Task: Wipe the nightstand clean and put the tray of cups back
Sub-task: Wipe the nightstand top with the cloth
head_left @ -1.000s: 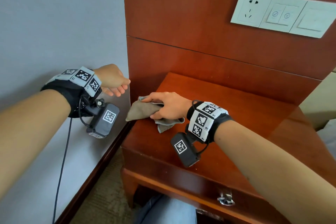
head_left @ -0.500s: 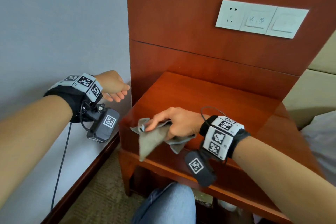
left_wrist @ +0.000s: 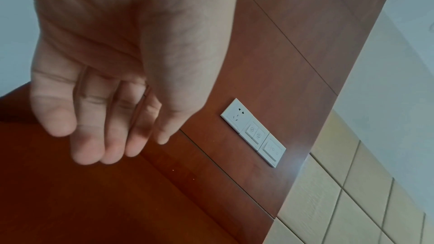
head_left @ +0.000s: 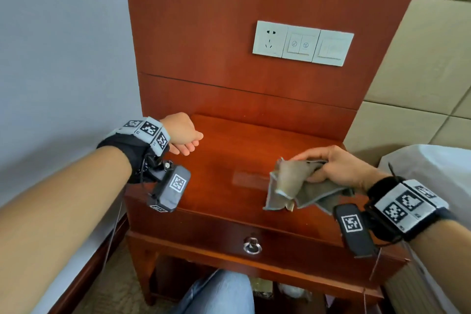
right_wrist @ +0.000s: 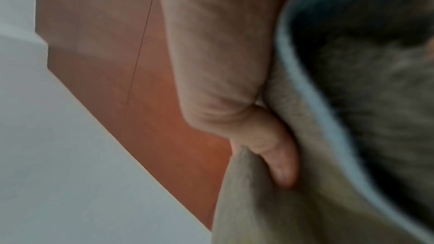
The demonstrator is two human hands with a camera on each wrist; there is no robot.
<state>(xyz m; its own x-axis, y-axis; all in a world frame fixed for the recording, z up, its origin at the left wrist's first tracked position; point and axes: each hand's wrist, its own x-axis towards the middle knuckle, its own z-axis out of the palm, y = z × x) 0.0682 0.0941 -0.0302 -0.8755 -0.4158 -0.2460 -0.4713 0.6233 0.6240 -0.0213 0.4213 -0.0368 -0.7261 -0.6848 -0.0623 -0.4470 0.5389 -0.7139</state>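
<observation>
Wood: red-brown nightstand [head_left: 229, 160], glossy top, drawer w/ ring pull [head_left: 251, 246] at its front.
Cloth: grey-tan rag [head_left: 288, 186], bunched, over the nightstand's front-right part; lower folds hang near the top, can't tell if they touch it.
Right hand [head_left: 334, 163]: grip clamped on the rag's upper edge, fingers curled over it, thumb [right_wrist: 279, 159] pressed into the fabric per right wrist view.
Left hand [head_left: 182, 135]: holds nothing, fingers [left_wrist: 89, 136] loose and slightly bent, palm down, above the nightstand's back-left corner; seems not to touch the wood.
Tray of cups: not in view in any pic, so not back on the nightstand yet.
Step, my guess: wiping is done or nearly so, rag lifted.
How to do it well: if more passes needed, flatten the rag under the palm, straight overlapping strokes from the nightstand's back panel to its front edge, incl. corners. A pale streak [head_left: 251, 177] sits mid-top, left of the rag; could be glare or damp, worth one more pass. Then park the rag off the top before fetching the tray w/ both hands.
Other: socket and switch plate [head_left: 303, 43] on the panel above the nightstand; bed [head_left: 433, 166] to its right.
</observation>
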